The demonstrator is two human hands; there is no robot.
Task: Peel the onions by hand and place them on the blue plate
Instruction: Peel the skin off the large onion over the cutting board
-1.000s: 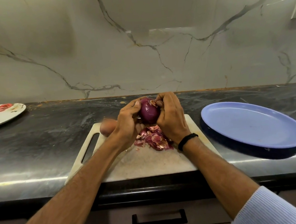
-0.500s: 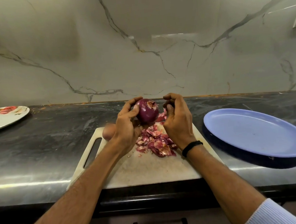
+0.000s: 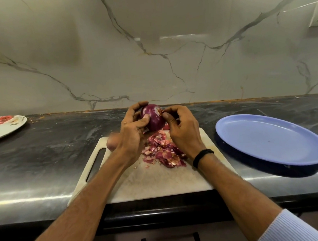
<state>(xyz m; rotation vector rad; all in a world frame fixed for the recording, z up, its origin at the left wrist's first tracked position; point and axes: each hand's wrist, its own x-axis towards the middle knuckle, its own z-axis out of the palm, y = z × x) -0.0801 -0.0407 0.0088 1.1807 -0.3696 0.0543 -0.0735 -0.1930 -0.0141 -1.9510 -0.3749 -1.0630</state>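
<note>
A black band (image 3: 202,155) rings the right wrist, and a pale blue, finely ribbed sleeve (image 3: 292,227) covers that arm higher up.

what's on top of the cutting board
A pile of red onion skins lies on the cutting board. A pale round thing, probably another onion, sits near its far left corner, half covered by the left hand.

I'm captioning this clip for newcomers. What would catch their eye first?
A red onion, gripped by the left hand above the board while the right hand pinches skin at its top. Below it, a heap of peels lies on the board; a blue plate sits on the counter to the right.
</note>
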